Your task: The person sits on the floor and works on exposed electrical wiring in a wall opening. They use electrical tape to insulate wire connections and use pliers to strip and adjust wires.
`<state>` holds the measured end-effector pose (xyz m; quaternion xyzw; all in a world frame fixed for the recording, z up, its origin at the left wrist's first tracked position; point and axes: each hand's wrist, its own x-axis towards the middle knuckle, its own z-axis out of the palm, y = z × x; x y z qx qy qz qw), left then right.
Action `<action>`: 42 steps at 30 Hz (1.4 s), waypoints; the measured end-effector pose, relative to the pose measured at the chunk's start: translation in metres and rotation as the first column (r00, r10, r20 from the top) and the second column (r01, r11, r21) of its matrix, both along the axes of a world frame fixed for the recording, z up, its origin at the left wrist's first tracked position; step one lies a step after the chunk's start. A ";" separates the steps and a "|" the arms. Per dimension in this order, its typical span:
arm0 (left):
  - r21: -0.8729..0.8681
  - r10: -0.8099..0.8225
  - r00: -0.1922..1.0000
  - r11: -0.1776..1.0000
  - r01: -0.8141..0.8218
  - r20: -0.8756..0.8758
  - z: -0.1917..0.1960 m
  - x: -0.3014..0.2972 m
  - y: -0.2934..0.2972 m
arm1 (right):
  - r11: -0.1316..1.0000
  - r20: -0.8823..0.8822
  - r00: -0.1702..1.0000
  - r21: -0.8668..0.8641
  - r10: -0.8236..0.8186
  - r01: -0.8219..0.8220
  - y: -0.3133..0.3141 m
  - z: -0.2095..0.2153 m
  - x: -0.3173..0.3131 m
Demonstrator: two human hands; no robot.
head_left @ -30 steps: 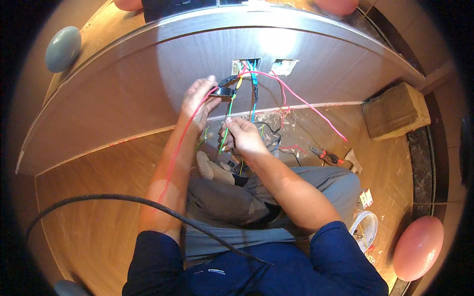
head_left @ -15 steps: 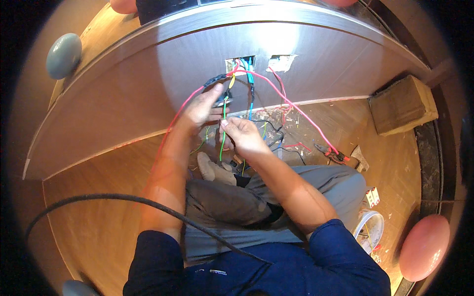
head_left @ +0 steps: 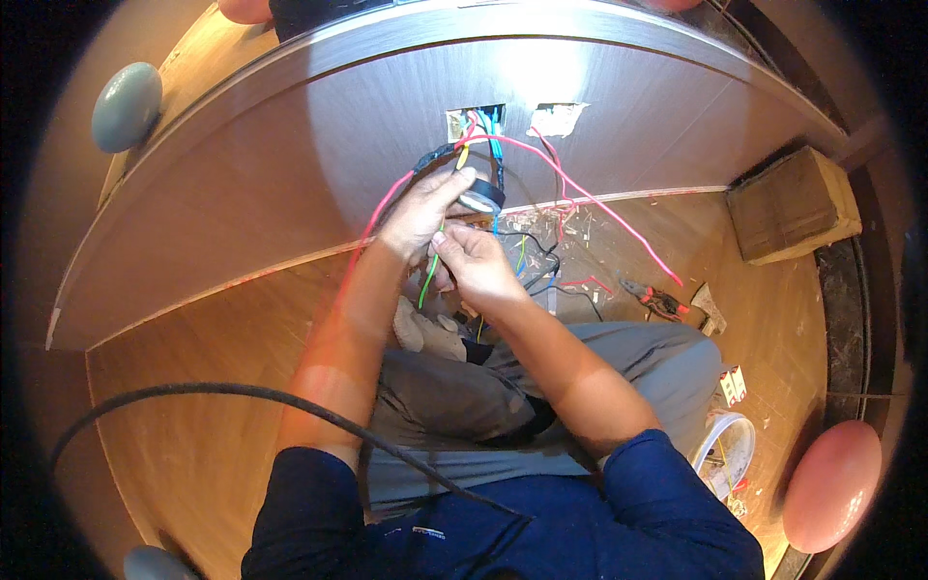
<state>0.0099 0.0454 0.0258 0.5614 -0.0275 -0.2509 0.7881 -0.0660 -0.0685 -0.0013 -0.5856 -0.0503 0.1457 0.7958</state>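
Grey wood-grain panelling rises from a wooden floor, with coloured wires hanging out of a square cut-out in it. Below that opening, the left hand is curled, holding a roll of black tape that juts out to the right of its thumb tip. Just beneath, the right hand is nearly closed, its thumb and fingers pinching a green wire, whose loose end drops to the left of that hand. Red-handled pliers lie well to the right.
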 end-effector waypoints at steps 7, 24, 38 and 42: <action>0.513 -0.040 0.968 0.853 -0.096 0.247 0.026 -0.008 0.043 | 0.996 -0.102 0.994 -0.081 0.034 -0.042 -0.021 0.019 -0.006; 0.603 -0.069 0.934 0.780 -0.169 0.350 0.045 -0.020 0.046 | 0.988 -0.068 0.997 -0.151 0.027 -0.037 -0.020 0.019 -0.006; 0.499 -0.114 0.981 0.866 0.021 0.157 0.006 -0.010 0.020 | 0.995 -0.081 0.997 -0.103 0.012 -0.021 -0.015 0.008 -0.004; 0.502 -0.078 0.763 0.795 -0.341 0.642 0.023 -0.016 0.042 | 0.990 -0.072 0.996 -0.127 0.057 -0.066 -0.025 0.013 -0.003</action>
